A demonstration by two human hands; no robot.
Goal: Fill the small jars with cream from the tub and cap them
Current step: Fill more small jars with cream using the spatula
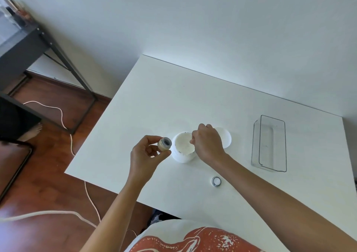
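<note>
An open white tub (181, 158) of pale cream stands in the middle of the white table (154, 101). Its white lid (227, 137) lies flat just behind it to the right. My left hand (144, 155) holds a small jar (164, 144) tilted, its open mouth facing the tub, just left of the rim. My right hand (207, 142) hovers over the tub's right side with fingers pinched together over the cream; whatever thin tool they hold is hidden. A small jar cap (216, 181) lies on the table nearer to me.
A clear plastic bin (270, 143) stands on the table at the right. The table's left edge drops to a wooden floor with white cables (63, 116). A dark metal desk frame (58, 58) stands at the far left.
</note>
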